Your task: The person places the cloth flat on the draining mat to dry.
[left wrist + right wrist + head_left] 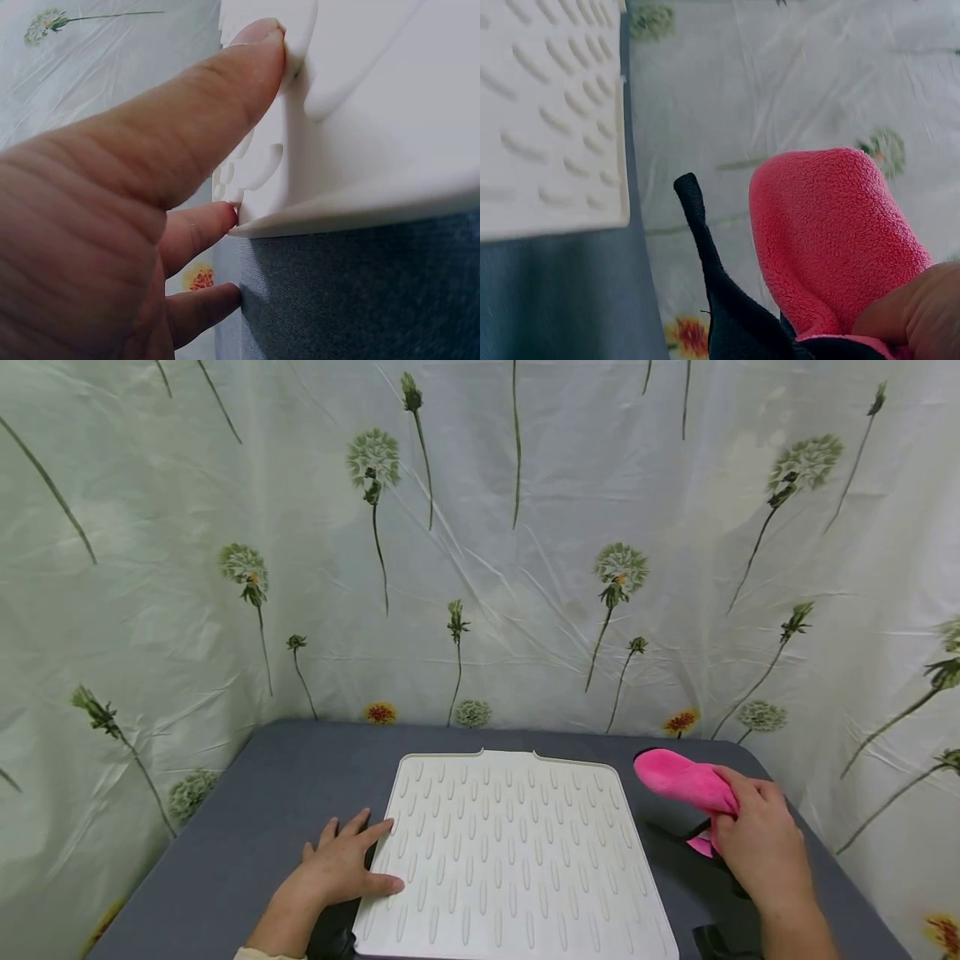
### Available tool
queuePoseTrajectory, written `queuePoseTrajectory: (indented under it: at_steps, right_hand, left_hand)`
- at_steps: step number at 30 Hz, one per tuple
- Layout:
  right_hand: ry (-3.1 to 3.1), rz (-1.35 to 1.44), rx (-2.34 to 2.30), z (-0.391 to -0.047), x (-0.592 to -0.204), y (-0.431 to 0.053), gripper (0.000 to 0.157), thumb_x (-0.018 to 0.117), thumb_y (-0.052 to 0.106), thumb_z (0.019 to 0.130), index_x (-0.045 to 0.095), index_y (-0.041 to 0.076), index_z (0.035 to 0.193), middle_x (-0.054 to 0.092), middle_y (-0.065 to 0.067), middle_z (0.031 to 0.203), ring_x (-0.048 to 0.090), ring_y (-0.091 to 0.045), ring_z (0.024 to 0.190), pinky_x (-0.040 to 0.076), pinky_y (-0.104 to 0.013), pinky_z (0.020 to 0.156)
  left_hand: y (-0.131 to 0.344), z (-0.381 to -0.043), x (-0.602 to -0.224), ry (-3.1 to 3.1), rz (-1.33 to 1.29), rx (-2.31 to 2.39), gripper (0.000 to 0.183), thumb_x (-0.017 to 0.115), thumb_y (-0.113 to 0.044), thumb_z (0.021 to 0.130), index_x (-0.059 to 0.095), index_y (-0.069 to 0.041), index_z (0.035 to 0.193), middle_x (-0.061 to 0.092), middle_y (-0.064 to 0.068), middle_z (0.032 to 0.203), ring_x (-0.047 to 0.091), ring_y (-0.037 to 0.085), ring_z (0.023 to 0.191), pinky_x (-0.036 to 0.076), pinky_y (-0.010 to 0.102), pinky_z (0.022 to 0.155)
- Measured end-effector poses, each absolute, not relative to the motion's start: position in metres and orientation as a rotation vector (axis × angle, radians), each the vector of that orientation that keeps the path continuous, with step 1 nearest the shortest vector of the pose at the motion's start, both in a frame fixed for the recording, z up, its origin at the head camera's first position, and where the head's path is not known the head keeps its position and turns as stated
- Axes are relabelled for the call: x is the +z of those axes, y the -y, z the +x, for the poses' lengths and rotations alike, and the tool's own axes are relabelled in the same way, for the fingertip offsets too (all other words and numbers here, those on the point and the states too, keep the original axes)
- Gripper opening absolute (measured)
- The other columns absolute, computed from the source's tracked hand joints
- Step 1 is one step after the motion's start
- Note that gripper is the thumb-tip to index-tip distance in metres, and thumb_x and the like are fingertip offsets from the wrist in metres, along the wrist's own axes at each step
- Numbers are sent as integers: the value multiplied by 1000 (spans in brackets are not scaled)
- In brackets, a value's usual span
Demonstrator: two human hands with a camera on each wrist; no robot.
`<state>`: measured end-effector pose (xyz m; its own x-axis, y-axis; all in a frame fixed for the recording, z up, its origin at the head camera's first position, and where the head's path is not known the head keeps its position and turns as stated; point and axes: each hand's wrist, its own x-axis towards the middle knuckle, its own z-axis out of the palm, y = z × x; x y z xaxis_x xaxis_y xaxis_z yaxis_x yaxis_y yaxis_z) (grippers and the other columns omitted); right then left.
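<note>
A white ribbed tray-like mat (510, 852), with rows of small raised ridges, lies on the dark grey table. My left hand (333, 868) is spread at its left edge, thumb and index finger touching the rim, other fingers off it; the left wrist view shows the thumb (225, 90) on the ridged surface. To the right of the mat, my right hand (765, 839) grips a pink plush cloth (678, 777) with dark trim. In the right wrist view the cloth (829, 225) bulges out from the fingers, and a black strap (720, 277) sticks out beside it.
Behind the dark grey table (337, 752) hangs a pale curtain (510, 610) printed with dandelions. A black strap-like piece (720, 943) lies at the front right, and something black (333, 939) shows under my left wrist.
</note>
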<state>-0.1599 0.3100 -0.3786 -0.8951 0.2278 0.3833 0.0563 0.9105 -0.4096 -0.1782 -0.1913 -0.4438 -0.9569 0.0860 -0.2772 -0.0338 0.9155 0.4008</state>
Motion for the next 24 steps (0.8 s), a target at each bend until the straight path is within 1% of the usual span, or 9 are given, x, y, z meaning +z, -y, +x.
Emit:
queuePoseTrajectory:
  at_steps: [4, 11, 18, 24]
  right_hand:
    - [2659, -159, 538, -161, -382, -288, 55, 57, 4, 88, 54, 11, 143, 51, -28, 130, 57, -53, 110, 43, -75, 85]
    - [2674, 21, 548, -161, -385, -248, 57, 66, 1, 86, 58, 14, 140, 55, -26, 128, 63, -50, 108, 49, -71, 83]
    - [2596, 228, 550, -164, -390, -213, 57, 72, -7, 79, 65, 10, 133, 61, -23, 121, 67, -44, 103, 55, -63, 81]
    - [2542, 345, 532, -164, -395, -187, 58, 74, -11, 74, 68, 12, 127, 64, -16, 115, 67, -40, 100, 57, -57, 81]
  left_hand:
    - [191, -178, -444, -2787, 35, 599, 100, 87, -62, 67, 50, -22, 152, 31, 24, 164, 16, 68, 145, 17, 89, 102]
    - [191, -178, -443, -2787, 22, 592, 101, 87, -62, 67, 50, -22, 152, 32, 24, 164, 16, 68, 145, 17, 89, 103]
    - [192, -178, -444, -2778, 19, 601, 101, 87, -62, 67, 49, -23, 152, 31, 23, 165, 15, 67, 146, 16, 89, 103]
    - [194, -178, -447, -2787, 35, 611, 100, 87, -62, 67, 49, -24, 152, 31, 22, 165, 16, 67, 146, 16, 89, 103]
